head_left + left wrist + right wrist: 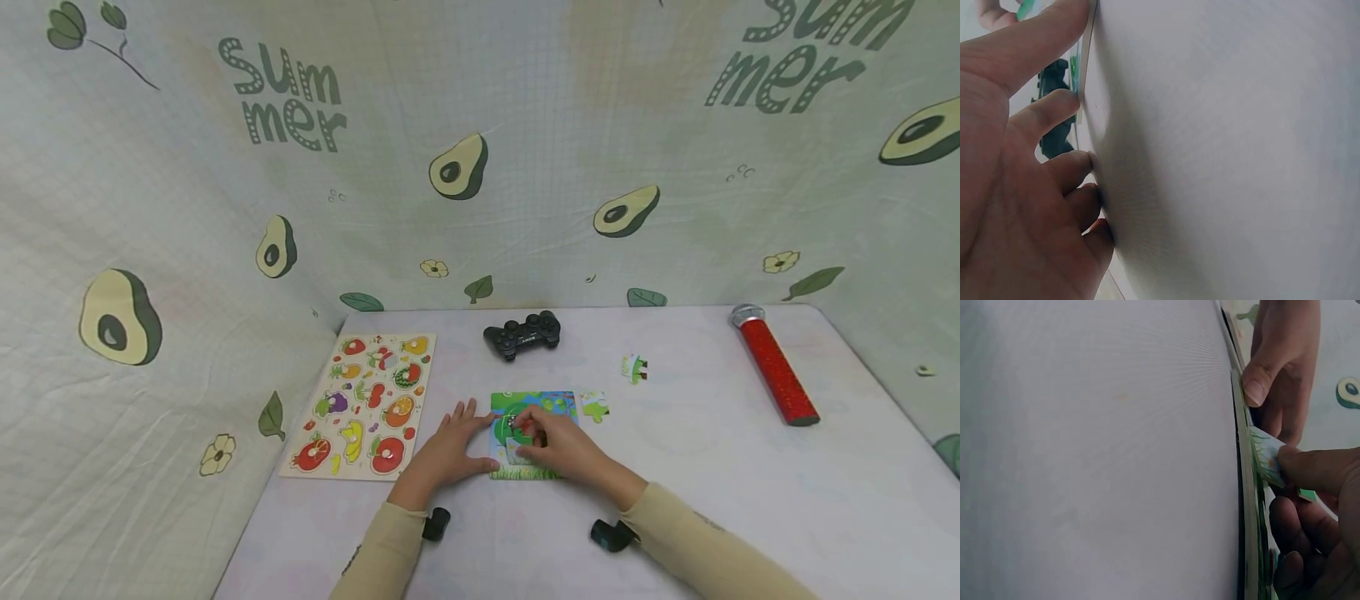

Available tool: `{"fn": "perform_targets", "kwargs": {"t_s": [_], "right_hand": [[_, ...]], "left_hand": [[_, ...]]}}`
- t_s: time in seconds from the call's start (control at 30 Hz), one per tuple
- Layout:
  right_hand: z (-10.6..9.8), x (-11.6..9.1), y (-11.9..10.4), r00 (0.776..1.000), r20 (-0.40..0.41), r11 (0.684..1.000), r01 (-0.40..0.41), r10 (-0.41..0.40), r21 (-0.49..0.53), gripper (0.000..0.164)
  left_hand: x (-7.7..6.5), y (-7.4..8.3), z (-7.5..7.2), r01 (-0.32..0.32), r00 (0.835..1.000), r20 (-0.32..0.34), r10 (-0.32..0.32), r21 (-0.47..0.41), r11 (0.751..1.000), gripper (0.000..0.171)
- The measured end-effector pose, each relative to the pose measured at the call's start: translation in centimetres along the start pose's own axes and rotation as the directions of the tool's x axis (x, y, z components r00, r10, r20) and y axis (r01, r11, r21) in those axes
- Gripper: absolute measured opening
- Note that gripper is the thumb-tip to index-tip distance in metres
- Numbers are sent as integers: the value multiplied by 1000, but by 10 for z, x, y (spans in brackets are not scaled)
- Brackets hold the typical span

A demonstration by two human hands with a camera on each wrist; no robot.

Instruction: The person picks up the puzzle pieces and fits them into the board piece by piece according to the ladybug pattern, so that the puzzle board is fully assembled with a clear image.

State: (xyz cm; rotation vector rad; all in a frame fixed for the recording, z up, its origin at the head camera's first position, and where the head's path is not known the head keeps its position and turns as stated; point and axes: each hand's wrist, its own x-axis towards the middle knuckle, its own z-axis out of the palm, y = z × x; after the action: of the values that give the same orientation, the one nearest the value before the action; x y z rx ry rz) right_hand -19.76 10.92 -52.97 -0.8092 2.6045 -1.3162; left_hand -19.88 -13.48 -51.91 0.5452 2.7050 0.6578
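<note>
A small jigsaw puzzle [528, 472] with a green and blue picture lies flat on the table between the two hands. My left hand [448, 448] is spread on the table at its left side, thumb and index fingertips at the puzzle's edge. Over the puzzle, my right hand [568, 448] pinches a puzzle piece [1266, 455] between thumb and fingers. That piece is tilted, its lower edge right at the puzzle's surface in the right wrist view. The right hand hides part of the picture.
Two loose puzzle pieces lie to the right, one piece [596, 407] beside the puzzle and another piece [634, 368] farther back. A fruit board [360, 433] lies at left, a black game controller [523, 335] behind, and a red microphone-like cylinder [778, 367] at far right.
</note>
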Motion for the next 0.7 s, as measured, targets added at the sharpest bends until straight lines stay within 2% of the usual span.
{"fn": "perform_targets", "kwargs": {"t_s": [0.2, 0.43, 0.7], "right_hand": [[6, 3, -3, 1000, 1, 1000, 25, -25, -13, 30], [10, 4, -6, 1000, 10, 999, 7, -7, -31, 30], [11, 5, -11, 1000, 8, 993, -2, 3, -117, 31]], "left_hand": [[0, 0, 0, 8, 1000, 0, -8, -3, 1000, 81], [-1, 0, 0, -6, 1000, -9, 6, -9, 1000, 82], [-1, 1, 0, 11, 1000, 6, -11, -22, 1000, 92]]}}
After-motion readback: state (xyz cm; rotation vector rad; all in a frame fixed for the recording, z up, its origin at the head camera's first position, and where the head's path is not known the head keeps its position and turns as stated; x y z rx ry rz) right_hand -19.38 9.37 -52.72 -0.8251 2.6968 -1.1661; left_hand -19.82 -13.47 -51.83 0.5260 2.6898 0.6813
